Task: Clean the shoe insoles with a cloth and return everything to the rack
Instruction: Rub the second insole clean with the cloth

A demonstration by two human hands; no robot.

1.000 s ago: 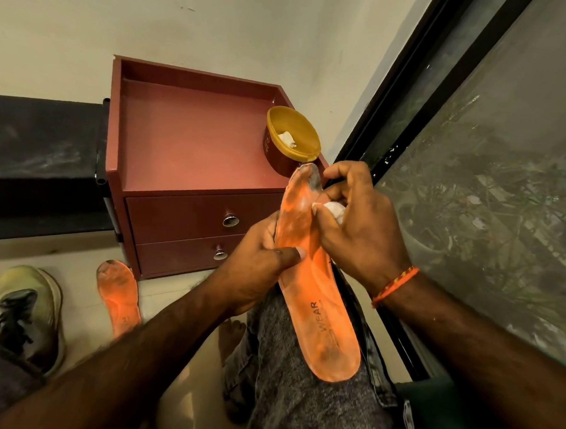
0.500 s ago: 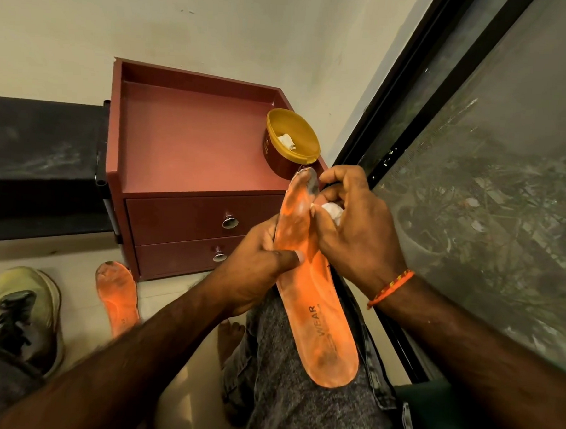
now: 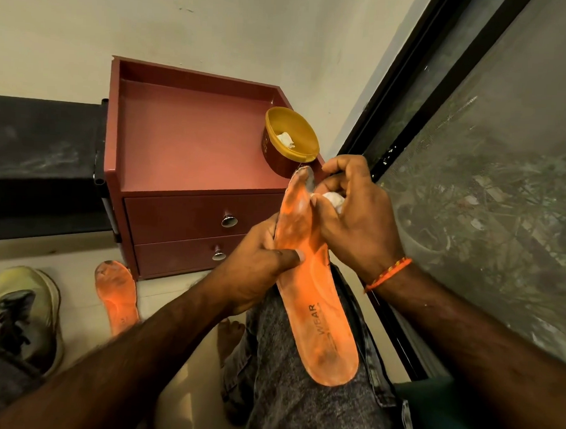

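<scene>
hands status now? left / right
Left hand: closed, gripping the orange insole at mid-length, thumb across its top.
Right hand: closed, pinching a white cloth wad against the insole's toe end.

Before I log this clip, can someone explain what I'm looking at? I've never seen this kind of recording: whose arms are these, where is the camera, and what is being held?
There is no machine here. The camera sits on a person's head and looks down at their own two arms. The left hand grips an orange insole that lies along the person's knee, thumb pressed across it. The right hand pinches a small white cloth against the insole's grey, dirty toe end. Behind stands a red drawer unit with a yellow tub on top, something white inside it. On the floor at left lie a second orange insole and a pale shoe. A window is at right.
</scene>
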